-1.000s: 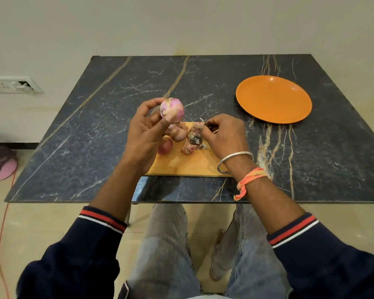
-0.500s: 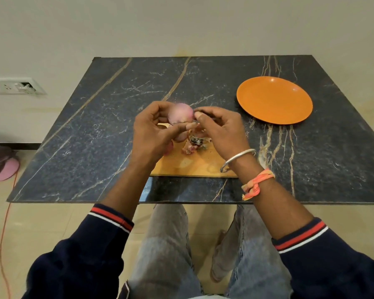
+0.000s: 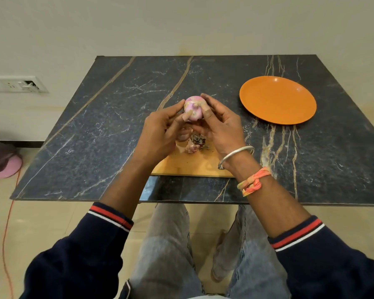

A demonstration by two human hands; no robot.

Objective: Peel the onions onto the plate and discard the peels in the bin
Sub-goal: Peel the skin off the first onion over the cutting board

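Head: peels (image 3: 194,144) on board (image 3: 188,168), plate (image 3: 277,100) apart.

even, soft indoor light, sharp focus, wide-angle bending at the edges.

You're looking from your own head, forward and steeply down over the dark table (image 3: 91,147): left hand (image 3: 158,134) and right hand (image 3: 222,130) close at centre, legs (image 3: 166,244) at the bottom, wall (image 3: 181,24) across the top.

Wooden board (image 3: 192,167) on marble table (image 3: 95,137)
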